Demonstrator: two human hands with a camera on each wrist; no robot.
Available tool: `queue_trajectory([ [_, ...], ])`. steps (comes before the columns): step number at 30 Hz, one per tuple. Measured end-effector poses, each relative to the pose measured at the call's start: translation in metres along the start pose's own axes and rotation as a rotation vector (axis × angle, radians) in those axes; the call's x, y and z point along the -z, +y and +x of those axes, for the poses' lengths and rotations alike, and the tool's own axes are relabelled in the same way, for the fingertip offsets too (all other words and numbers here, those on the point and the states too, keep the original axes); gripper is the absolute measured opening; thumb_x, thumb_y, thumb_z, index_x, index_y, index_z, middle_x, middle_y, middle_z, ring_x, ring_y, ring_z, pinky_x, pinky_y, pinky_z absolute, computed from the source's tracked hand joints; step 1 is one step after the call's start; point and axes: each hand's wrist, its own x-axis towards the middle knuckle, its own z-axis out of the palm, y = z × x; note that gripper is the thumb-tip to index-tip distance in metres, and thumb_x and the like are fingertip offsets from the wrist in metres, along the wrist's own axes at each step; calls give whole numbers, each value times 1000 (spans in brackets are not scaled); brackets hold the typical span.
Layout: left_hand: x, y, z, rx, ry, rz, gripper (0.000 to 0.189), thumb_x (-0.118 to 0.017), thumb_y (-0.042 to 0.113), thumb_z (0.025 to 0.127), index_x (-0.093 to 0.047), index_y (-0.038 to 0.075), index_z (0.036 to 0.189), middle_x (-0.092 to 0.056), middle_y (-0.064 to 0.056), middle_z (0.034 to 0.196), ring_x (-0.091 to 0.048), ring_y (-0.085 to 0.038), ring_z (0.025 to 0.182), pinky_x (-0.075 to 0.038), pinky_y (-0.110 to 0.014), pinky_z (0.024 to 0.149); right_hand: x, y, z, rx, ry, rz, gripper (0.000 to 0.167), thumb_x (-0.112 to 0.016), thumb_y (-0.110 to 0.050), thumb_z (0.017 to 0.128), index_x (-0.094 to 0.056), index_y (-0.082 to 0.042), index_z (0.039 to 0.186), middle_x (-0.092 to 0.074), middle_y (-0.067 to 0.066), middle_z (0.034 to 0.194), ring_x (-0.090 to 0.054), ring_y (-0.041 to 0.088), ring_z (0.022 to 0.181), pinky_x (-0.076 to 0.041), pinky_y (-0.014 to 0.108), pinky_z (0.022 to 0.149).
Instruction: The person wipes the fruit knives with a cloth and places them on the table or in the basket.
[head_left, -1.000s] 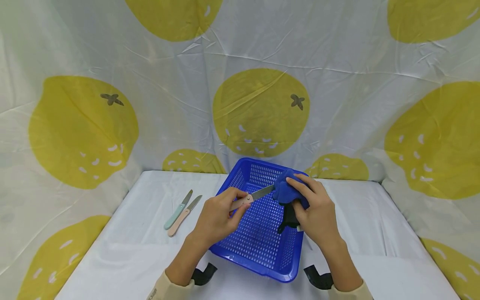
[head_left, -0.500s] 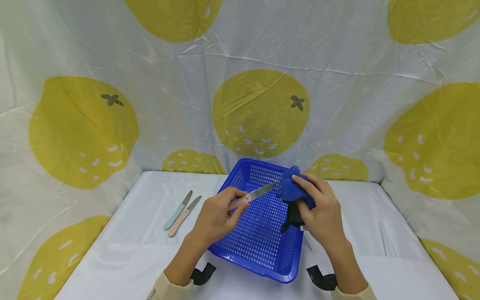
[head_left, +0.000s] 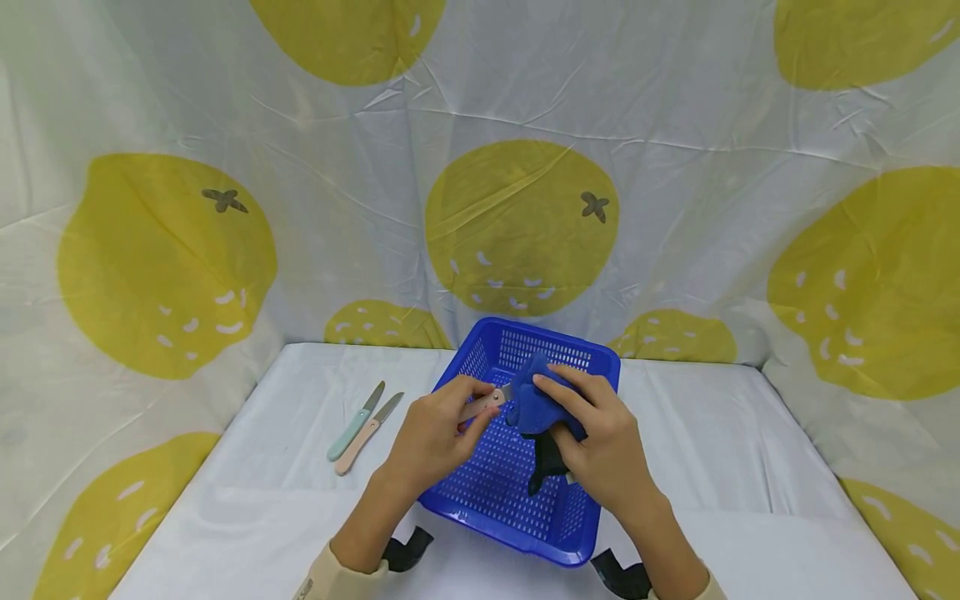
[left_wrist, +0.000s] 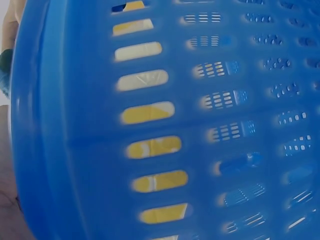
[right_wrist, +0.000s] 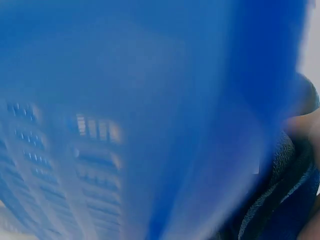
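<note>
My left hand (head_left: 429, 429) pinches the light pink handle of a small knife (head_left: 480, 405) over the blue plastic basket (head_left: 487, 527). A bunched blue cloth (head_left: 534, 398) is gripped in my right hand (head_left: 606, 440) and wrapped over the knife's blade, hiding all but a short bit near the handle. Below the cloth hangs a black piece (head_left: 547, 463) with a narrow end. In the right wrist view, folds of dark blue cloth (right_wrist: 285, 200) show at the right edge. The basket's slotted wall (left_wrist: 90, 150) hides most of the left wrist view.
Left of the basket, two more small knives lie side by side on the white-covered table (head_left: 255, 433): a mint-handled knife (head_left: 349, 433) and a pink-handled knife (head_left: 360, 443). A curtain (head_left: 675, 208) with yellow fruit prints stands behind. Black curved pieces (head_left: 407, 550) sit by the wrists.
The right hand with the cloth first drew right, off the blade's tip, then came back left and down over the blade toward the handle. The left hand and knife stayed nearly still.
</note>
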Motion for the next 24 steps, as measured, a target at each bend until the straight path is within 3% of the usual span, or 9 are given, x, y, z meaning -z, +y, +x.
queue_trajectory([
  [10,-2,0,-1,-36,8,43,28,-79,7,88,-67,9,114,-74,-3,105,-75,-13,83,-61,-24,71,-14,-11,-3,60,-53,35,54,-75,1,85,-70,-21,134,-65,5,138,-63,28,117,-60,46,93],
  [24,1,4,0,-48,2,22,21,-76,14,92,-68,12,111,-74,1,104,-73,-8,79,-58,-18,67,-13,-5,-3,29,-37,-11,53,-75,3,83,-72,-20,131,-66,6,136,-64,27,112,-61,46,90],
])
